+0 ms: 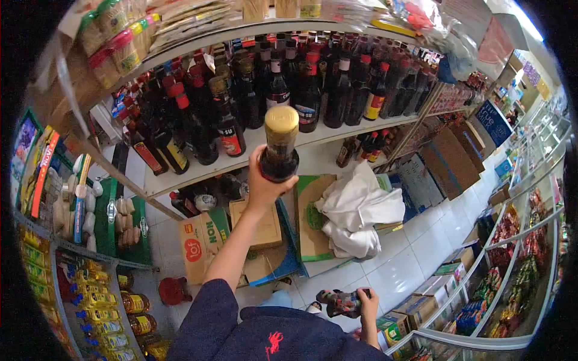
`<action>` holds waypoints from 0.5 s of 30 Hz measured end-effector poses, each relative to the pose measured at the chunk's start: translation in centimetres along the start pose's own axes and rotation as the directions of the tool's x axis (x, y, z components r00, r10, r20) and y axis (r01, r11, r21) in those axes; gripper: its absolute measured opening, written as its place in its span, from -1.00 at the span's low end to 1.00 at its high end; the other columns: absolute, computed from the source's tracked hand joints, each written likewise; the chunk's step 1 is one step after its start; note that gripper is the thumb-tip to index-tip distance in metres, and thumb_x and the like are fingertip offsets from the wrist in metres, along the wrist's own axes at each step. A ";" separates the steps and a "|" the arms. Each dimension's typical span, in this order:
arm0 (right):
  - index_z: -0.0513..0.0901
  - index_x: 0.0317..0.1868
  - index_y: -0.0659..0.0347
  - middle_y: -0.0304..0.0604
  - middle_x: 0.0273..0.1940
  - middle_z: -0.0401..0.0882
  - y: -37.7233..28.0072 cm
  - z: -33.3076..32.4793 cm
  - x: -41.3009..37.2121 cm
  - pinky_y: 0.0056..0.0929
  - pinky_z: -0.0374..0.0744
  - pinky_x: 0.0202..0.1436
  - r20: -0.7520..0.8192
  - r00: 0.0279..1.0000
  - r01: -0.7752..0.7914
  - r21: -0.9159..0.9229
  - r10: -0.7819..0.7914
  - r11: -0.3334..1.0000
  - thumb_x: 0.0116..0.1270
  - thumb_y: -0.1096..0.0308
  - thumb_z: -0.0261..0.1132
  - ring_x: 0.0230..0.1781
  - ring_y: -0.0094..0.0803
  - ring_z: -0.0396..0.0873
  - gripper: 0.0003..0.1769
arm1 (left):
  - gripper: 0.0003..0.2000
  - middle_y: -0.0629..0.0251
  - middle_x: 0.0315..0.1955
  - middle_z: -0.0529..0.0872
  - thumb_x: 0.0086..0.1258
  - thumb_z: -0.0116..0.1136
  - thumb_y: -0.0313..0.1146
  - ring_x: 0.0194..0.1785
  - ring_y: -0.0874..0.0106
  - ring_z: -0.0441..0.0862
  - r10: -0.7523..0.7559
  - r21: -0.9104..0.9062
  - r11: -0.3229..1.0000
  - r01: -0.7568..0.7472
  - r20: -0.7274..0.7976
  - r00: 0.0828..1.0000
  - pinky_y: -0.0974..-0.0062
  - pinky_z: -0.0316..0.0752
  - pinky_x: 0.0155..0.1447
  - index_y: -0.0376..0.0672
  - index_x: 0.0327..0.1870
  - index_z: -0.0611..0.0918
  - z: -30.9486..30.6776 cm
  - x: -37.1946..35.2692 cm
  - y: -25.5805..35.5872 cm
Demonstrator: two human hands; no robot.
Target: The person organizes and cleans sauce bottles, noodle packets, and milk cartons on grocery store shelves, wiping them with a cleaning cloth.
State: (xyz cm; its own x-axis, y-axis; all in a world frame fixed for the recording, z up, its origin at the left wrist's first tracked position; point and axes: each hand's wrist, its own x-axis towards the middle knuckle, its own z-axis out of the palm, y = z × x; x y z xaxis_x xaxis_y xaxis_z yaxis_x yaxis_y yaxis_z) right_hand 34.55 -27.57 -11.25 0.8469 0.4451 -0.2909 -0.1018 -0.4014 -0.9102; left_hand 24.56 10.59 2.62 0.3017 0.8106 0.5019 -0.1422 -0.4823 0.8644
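Observation:
My left hand (pixel 265 185) is raised in front of the shelf, its fingers wrapped round a dark glass bottle (pixel 280 163) with a gold cap. The bottle stands near upright in my grip, its cap towards the camera. Lower down on the right, my right hand (pixel 368 305) is closed on a crumpled dark patterned cloth (pixel 342 302), which hangs out to the left. Behind the held bottle, rows of dark sauce bottles (pixel 308 102) with red, black and gold caps fill the shelf (pixel 313 137).
Below the shelf lie flattened cardboard boxes (pixel 200 243) and a white cloth (pixel 361 204) on a green-edged box. Brown cartons (pixel 448 162) stand at the right. A glass display case (pixel 509 271) lines the right side, and oil bottles (pixel 99 301) fill a left rack. Tiled floor (pixel 415 243) runs between.

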 end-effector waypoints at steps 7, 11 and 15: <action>0.55 -0.45 0.35 -0.28 -0.55 0.49 0.4 -0.3 -0.3 -0.58 0.37 -0.36 -0.194 0.980 -0.055 -0.013 0.051 0.998 0.11 0.36 0.22 -0.50 -0.57 0.39 -0.82 | -0.11 0.16 0.06 0.29 -0.17 0.46 -0.30 0.15 0.30 0.27 0.008 0.083 0.997 0.002 -0.125 0.992 0.34 0.18 0.22 -0.14 0.21 0.13 0.1 8.1 -6.1; 0.55 -0.45 0.36 -0.27 -0.55 0.49 -0.3 0.1 -0.5 -0.59 0.37 -0.38 -0.259 0.963 -0.085 -0.028 0.075 0.996 0.11 0.35 0.22 -0.51 -0.56 0.38 -0.81 | -0.12 0.11 0.07 0.31 -0.15 0.46 -0.24 0.15 0.27 0.28 0.036 0.251 0.968 0.014 -0.192 0.981 0.33 0.19 0.22 -0.20 0.20 0.14 0.3 10.4 -9.8; 0.55 -0.48 0.32 -0.29 -0.54 0.47 -0.9 0.4 -0.1 -0.57 0.33 -0.39 -0.266 0.961 -0.081 0.001 0.078 0.997 0.10 0.33 0.24 -0.51 -0.56 0.36 -0.81 | -0.17 0.05 0.00 0.39 -0.16 0.45 -0.25 0.08 0.23 0.39 0.031 0.246 0.969 0.023 -0.216 0.976 0.31 0.28 0.14 -0.23 0.16 0.20 0.7 11.6 -10.8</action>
State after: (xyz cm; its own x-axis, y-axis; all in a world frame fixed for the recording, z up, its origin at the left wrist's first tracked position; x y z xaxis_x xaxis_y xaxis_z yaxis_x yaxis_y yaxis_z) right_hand 34.37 -26.90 -10.50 0.9447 0.1832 -0.2719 -0.1700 -0.4354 -0.8840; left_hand 30.28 24.96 -0.92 0.0861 0.8477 0.5234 0.1011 -0.5301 0.8419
